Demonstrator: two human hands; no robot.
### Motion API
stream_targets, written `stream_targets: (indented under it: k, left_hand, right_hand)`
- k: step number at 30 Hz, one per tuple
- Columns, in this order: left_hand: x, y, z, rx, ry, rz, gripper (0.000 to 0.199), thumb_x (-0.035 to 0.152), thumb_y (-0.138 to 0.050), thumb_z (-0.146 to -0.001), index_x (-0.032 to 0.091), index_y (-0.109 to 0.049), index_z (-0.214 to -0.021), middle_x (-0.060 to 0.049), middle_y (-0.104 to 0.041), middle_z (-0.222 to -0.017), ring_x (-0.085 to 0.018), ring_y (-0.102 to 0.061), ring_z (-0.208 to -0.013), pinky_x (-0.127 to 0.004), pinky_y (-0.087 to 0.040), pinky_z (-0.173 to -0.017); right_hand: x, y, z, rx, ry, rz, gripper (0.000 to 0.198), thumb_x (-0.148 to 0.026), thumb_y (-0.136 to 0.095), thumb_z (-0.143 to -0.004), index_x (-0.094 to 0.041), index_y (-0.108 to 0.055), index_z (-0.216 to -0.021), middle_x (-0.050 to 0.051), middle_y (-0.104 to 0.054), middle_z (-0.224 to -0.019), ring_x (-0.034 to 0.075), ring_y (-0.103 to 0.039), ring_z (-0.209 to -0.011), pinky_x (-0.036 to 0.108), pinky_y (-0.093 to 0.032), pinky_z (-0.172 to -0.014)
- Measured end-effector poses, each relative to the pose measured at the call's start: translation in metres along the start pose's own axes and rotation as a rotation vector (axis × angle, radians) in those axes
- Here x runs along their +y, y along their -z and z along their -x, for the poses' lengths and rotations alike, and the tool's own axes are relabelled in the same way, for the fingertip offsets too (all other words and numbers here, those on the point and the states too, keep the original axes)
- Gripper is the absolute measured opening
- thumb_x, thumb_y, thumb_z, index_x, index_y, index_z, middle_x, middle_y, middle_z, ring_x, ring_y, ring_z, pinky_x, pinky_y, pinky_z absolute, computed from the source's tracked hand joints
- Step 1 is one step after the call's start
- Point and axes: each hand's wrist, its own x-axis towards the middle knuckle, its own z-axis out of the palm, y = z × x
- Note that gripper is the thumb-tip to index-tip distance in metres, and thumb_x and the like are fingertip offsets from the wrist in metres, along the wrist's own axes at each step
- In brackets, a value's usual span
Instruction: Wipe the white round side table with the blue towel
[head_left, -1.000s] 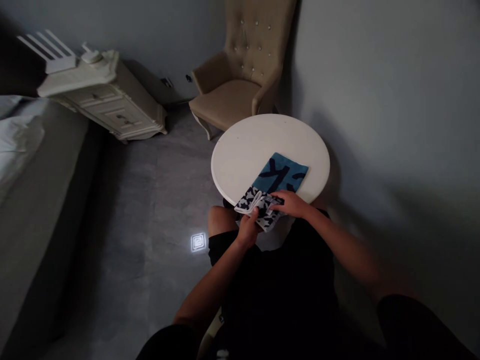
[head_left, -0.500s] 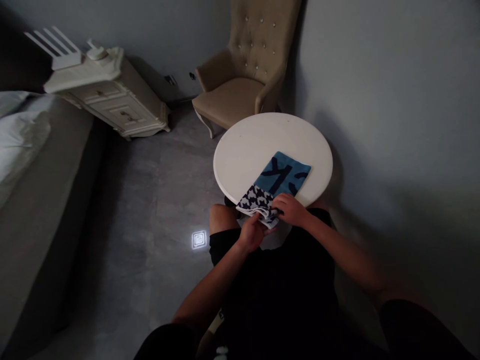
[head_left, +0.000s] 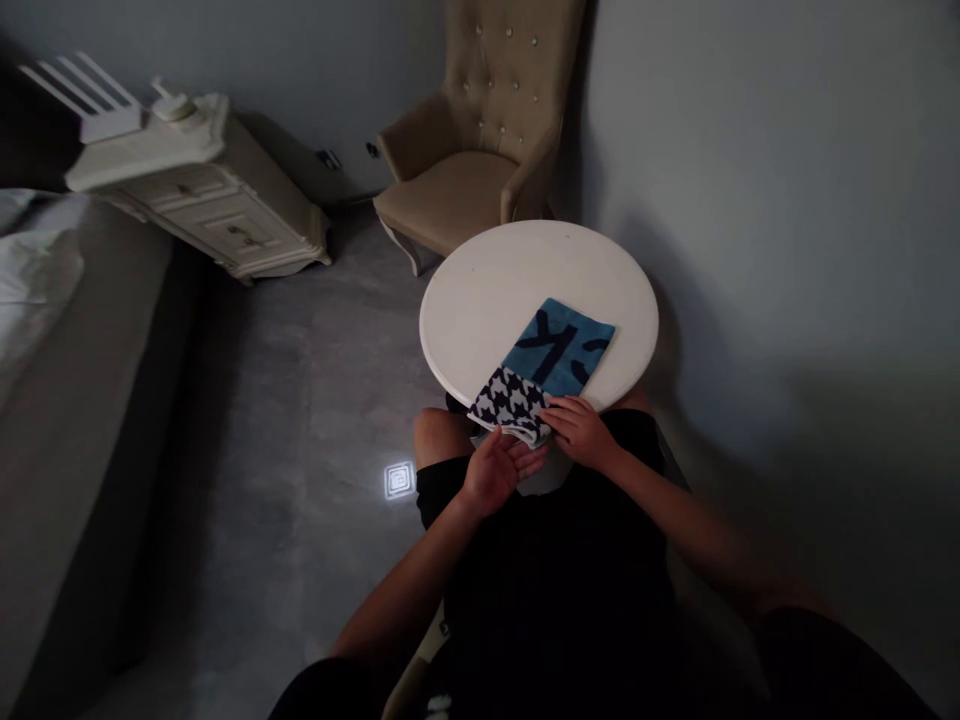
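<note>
A folded towel (head_left: 556, 352), teal with dark lettering and a black-and-white houndstooth end, lies on a round white table (head_left: 480, 300). Its houndstooth end reaches past the table's near edge. Palm up, my left hand (head_left: 496, 474) is open just below that end, its fingertips close to the hanging white edge; whether they touch it I cannot tell. My right hand (head_left: 581, 430) rests on the towel's right near corner with its fingers laid out over the cloth.
A tan tufted armchair (head_left: 465, 190) stands behind the table. On the left are a white cabinet (head_left: 217, 215), carrying a router (head_left: 109, 122), and a bed (head_left: 82, 330). A square light patch (head_left: 399, 480) shows on the floor. A grey wall rises at the right.
My left hand has let go of the towel's near edge and opened palm up, slightly lower. My right fingers have loosened and flattened on the towel. The houndstooth end now lies flatter.
</note>
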Motion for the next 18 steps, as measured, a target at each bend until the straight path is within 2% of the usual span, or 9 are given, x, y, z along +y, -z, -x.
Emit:
stream_targets:
  k: [2, 5, 7, 9, 11, 13, 15, 16, 18]
  left_hand:
    - [0.002, 0.012, -0.002, 0.072, -0.101, -0.176, 0.049, 0.067, -0.072, -0.098, 0.019, -0.075, -0.104, -0.015, -0.084, -0.103, -0.035, -0.084, -0.105, -0.05, -0.063, -0.1]
    - [0.012, 0.035, -0.008, 0.299, -0.415, -0.601, 0.049, 0.069, -0.079, -0.09, 0.021, -0.07, -0.087, -0.009, -0.079, -0.086, -0.028, -0.079, -0.086, -0.041, -0.063, -0.087]
    - [0.022, 0.049, -0.012, 0.464, -0.656, -0.895, 0.042, 0.063, -0.082, -0.088, 0.023, -0.068, -0.086, -0.008, -0.077, -0.086, -0.028, -0.077, -0.091, -0.042, -0.063, -0.092]
    - [0.034, 0.061, -0.017, 0.546, -0.853, -1.165, 0.034, 0.052, -0.084, -0.087, 0.023, -0.072, -0.101, -0.014, -0.082, -0.11, -0.034, -0.077, -0.114, -0.05, -0.06, -0.108]
    - [0.044, 0.07, -0.024, 0.519, -0.985, -1.41, 0.047, 0.04, -0.087, -0.086, 0.022, -0.073, -0.128, -0.02, -0.076, -0.145, -0.04, -0.065, -0.146, -0.059, -0.047, -0.128]
    - [0.054, 0.076, -0.033, 0.449, -1.037, -1.579, 0.072, 0.032, -0.087, -0.087, 0.021, -0.064, -0.154, -0.021, -0.062, -0.168, -0.041, -0.048, -0.165, -0.063, -0.033, -0.139]
    - [0.062, 0.08, -0.041, 0.38, -1.033, -1.659, 0.086, 0.027, -0.084, -0.09, 0.021, -0.052, -0.169, -0.02, -0.055, -0.176, -0.039, -0.041, -0.17, -0.064, -0.029, -0.142]
    - [0.067, 0.082, -0.044, 0.327, -1.024, -1.686, 0.086, 0.025, -0.08, -0.092, 0.022, -0.049, -0.172, -0.019, -0.055, -0.176, -0.037, -0.042, -0.17, -0.063, -0.03, -0.142]
    - [0.075, 0.082, -0.048, 0.155, -1.017, -1.741, 0.073, 0.019, -0.071, -0.097, 0.024, -0.056, -0.168, -0.015, -0.061, -0.171, -0.033, -0.045, -0.169, -0.063, -0.033, -0.141]
  right_hand:
    - [0.003, -0.007, 0.0, 0.078, -0.045, -0.058, 0.048, -0.011, -0.066, -0.102, -0.027, -0.079, -0.145, 0.011, -0.085, -0.133, 0.034, -0.072, -0.138, 0.06, -0.057, -0.118]
    - [0.007, -0.012, -0.002, 0.156, -0.117, -0.146, 0.043, -0.014, -0.067, -0.102, -0.028, -0.082, -0.139, 0.01, -0.086, -0.13, 0.033, -0.076, -0.132, 0.058, -0.061, -0.114]
    - [0.008, -0.012, -0.003, 0.19, -0.164, -0.188, 0.037, -0.017, -0.068, -0.102, -0.028, -0.083, -0.135, 0.011, -0.086, -0.13, 0.032, -0.077, -0.129, 0.057, -0.061, -0.112]
    - [0.008, -0.011, -0.002, 0.217, -0.207, -0.213, 0.033, -0.02, -0.07, -0.103, -0.028, -0.083, -0.132, 0.012, -0.085, -0.131, 0.032, -0.078, -0.127, 0.056, -0.062, -0.112]
    - [0.008, -0.009, -0.001, 0.225, -0.242, -0.227, 0.03, -0.023, -0.071, -0.103, -0.027, -0.083, -0.131, 0.012, -0.084, -0.132, 0.032, -0.078, -0.126, 0.055, -0.061, -0.112]
    - [0.009, -0.007, 0.002, 0.22, -0.253, -0.241, 0.03, -0.025, -0.071, -0.103, -0.028, -0.082, -0.131, 0.012, -0.084, -0.133, 0.032, -0.077, -0.127, 0.055, -0.061, -0.113]
    - [0.01, -0.003, 0.004, 0.209, -0.239, -0.256, 0.032, -0.023, -0.07, -0.102, -0.029, -0.082, -0.131, 0.012, -0.084, -0.134, 0.032, -0.077, -0.128, 0.055, -0.061, -0.113]
    - [0.01, -0.001, 0.006, 0.202, -0.227, -0.26, 0.034, -0.021, -0.068, -0.102, -0.029, -0.081, -0.132, 0.011, -0.083, -0.136, 0.031, -0.077, -0.129, 0.055, -0.06, -0.115]
    - [0.01, 0.004, 0.01, 0.188, -0.189, -0.242, 0.041, -0.017, -0.066, -0.1, -0.03, -0.08, -0.137, 0.01, -0.082, -0.139, 0.031, -0.075, -0.133, 0.058, -0.058, -0.119]
